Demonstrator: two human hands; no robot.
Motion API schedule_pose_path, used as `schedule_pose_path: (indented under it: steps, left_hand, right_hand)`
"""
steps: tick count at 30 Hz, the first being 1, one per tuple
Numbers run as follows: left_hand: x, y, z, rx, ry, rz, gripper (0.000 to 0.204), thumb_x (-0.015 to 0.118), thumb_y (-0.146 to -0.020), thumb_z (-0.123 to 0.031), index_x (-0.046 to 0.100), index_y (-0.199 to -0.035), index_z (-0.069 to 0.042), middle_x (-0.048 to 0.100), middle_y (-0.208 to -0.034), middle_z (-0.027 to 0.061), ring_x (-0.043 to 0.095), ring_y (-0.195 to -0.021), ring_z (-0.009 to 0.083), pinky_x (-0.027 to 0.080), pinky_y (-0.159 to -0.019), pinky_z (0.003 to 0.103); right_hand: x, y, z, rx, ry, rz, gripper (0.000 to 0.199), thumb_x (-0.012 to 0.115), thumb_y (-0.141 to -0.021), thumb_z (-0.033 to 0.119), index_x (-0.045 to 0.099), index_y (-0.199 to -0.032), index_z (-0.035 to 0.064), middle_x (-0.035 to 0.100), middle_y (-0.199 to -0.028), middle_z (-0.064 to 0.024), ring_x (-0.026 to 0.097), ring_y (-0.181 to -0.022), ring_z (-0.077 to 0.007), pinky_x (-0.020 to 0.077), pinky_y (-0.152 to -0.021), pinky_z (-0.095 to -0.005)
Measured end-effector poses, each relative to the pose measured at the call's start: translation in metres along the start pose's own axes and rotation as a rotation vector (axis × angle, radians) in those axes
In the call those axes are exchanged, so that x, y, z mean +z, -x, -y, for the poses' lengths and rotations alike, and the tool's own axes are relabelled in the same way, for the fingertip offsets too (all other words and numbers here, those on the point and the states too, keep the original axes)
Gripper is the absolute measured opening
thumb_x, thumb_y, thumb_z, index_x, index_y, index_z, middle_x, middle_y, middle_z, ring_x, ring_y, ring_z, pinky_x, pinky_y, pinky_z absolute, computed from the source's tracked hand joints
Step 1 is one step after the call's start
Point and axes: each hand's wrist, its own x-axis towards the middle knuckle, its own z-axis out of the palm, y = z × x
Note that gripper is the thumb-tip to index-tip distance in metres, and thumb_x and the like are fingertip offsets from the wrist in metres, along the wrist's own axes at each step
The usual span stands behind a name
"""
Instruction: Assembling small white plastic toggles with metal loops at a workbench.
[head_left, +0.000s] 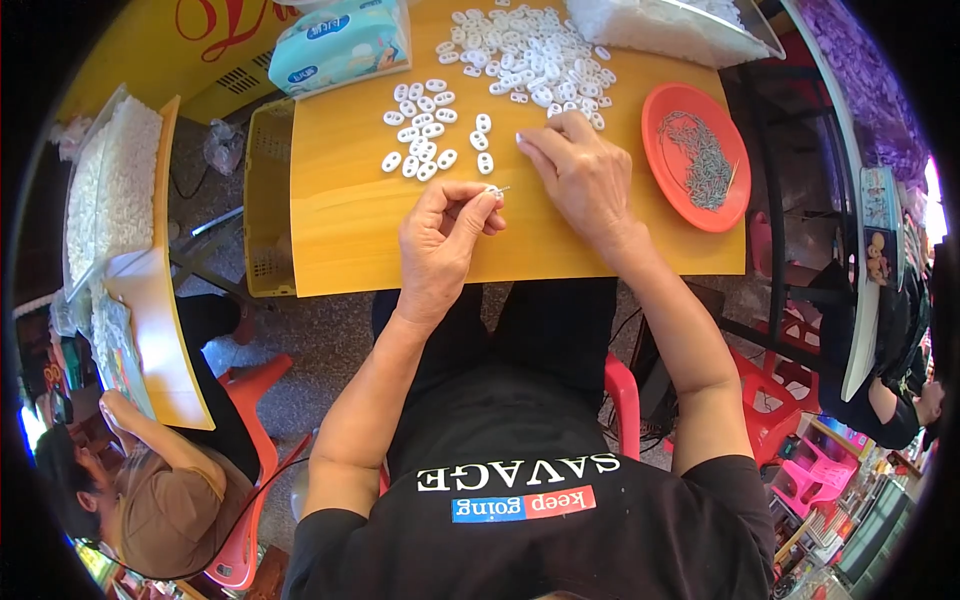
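My left hand (445,235) pinches a small white oval plastic piece (492,192) between thumb and fingertips, above the near part of the yellow table. A thin metal pin (504,188) pokes out of it to the right. Just right of this, my right hand (585,170) hovers with its fingers drawn together; whatever they may hold is too small to make out. Three white two-holed oval pieces (480,141) lie in a column beyond my left hand. A loose cluster of similar pieces (423,130) lies to their left, and a larger white heap (540,60) spreads at the far side.
An orange-red plate (665,190) of grey metal pins (705,165) rests at the table's right. At the back stand a pale blue tissue pack (340,45) and a clear bin (680,35) of white pieces. A yellow crate (268,200) adjoins the left edge; another person (170,500) sits left.
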Motion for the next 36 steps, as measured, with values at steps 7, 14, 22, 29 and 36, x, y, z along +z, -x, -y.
schedule_pose_path:
  steps: [7,14,22,29,36]
  left_hand:
    - [0.001,-0.002,-0.002,-0.011,0.007,-0.012,0.008,0.061,-0.095,-0.006,0.061,-0.100,0.001,0.068,-0.089,0.0069,0.064,-0.077,0.0103,0.053,-0.071,0.023]
    - [0.002,-0.006,-0.007,-0.076,0.012,-0.031,0.010,0.061,-0.096,-0.008,0.061,-0.100,0.001,0.067,-0.088,0.0078,0.065,-0.076,0.0115,0.053,-0.071,0.024]
    - [0.003,-0.006,-0.016,-0.161,0.180,-0.041,0.012,0.062,-0.095,-0.010,0.060,-0.100,0.001,0.067,-0.089,0.0098,0.065,-0.074,0.0137,0.053,-0.069,0.025]
    - [0.005,-0.005,-0.022,-0.234,0.281,-0.042,0.013,0.062,-0.095,-0.013,0.060,-0.102,-0.002,0.067,-0.090,0.0091,0.063,-0.075,0.0138,0.050,-0.071,0.026]
    - [0.015,-0.004,-0.028,-0.188,0.243,-0.037,0.013,0.063,-0.095,-0.011,0.060,-0.100,0.000,0.067,-0.088,0.0098,0.063,-0.072,0.0134,0.051,-0.067,0.025]
  right_hand:
    - [-0.005,0.006,0.004,-0.059,-0.096,0.057,0.009,0.071,-0.084,0.016,0.069,-0.087,0.0074,0.065,-0.085,-0.0060,0.065,-0.069,-0.0263,0.0510,-0.058,-0.0357]
    - [-0.002,0.001,0.007,0.009,-0.118,0.105,0.010,0.070,-0.083,0.015,0.068,-0.088,0.0071,0.066,-0.085,-0.0083,0.066,-0.074,-0.0291,0.0523,-0.063,-0.0390]
    - [-0.010,0.009,0.012,0.049,-0.099,0.123,0.013,0.069,-0.083,0.014,0.067,-0.094,0.0066,0.063,-0.083,-0.0107,0.065,-0.080,-0.0305,0.0518,-0.064,-0.0399]
    - [-0.016,0.019,0.017,0.300,-0.546,0.078,0.017,0.067,-0.088,0.009,0.069,-0.104,0.0048,0.068,-0.086,-0.0096,0.067,-0.077,-0.0206,0.0539,-0.067,-0.0312]
    - [-0.041,0.016,0.032,0.821,-1.591,0.111,0.025,0.068,-0.092,0.012,0.065,-0.111,-0.0034,0.069,-0.094,-0.0079,0.067,-0.080,-0.0133,0.0571,-0.077,-0.0276]
